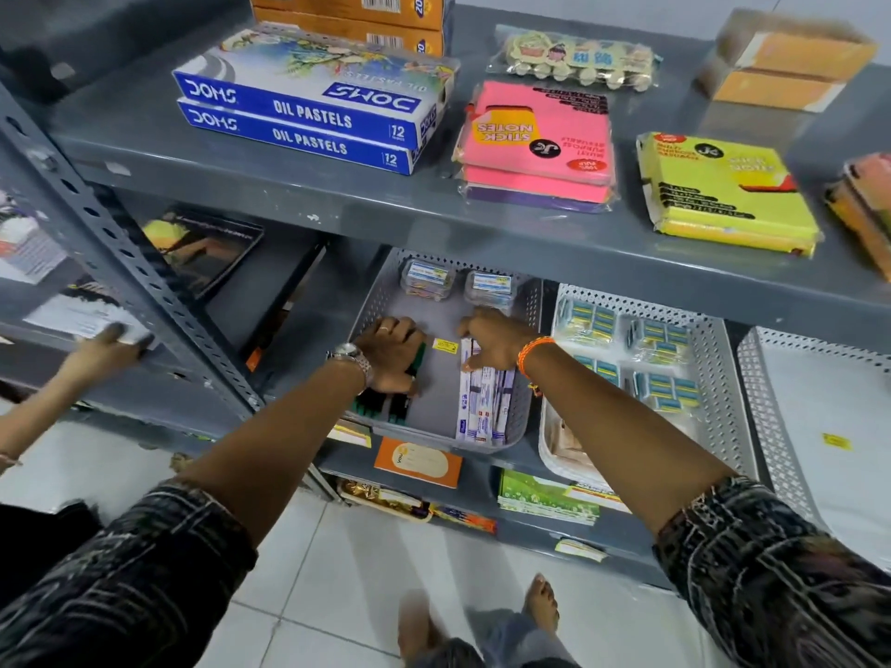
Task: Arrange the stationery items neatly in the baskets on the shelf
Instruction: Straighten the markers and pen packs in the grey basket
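I am looking down at a grey metal shelf unit [337, 204]; the baskets sit on its lower shelf. The grey basket [525, 407] I am working in stands left of a white basket [713, 378] filled with small blue-and-yellow packs [663, 337], and a second white basket [771, 417] lies further right.

Inside the grey basket, two clear boxes [426, 278] sit at the far end, a row of white pen packs [482, 402] lines the right wall, and the green-and-black markers [385, 402] lie along the left side. The middle floor is bare apart from a yellow sticker [444, 345].

My left hand [388, 356] lies palm-down on the markers, fingers curled over them; it seems to press rather than lift, though I cannot tell if it grips any. My right hand [492, 342] rests on the far end of the pen packs, fingers bent onto them, pushing or steadying rather than clasping.

To do this well, I judge I should slide each group flat against its own wall, ends level, keeping the piles from fanning, and leave the middle free for further items.

Another person's hand [113, 349] works at the far left.
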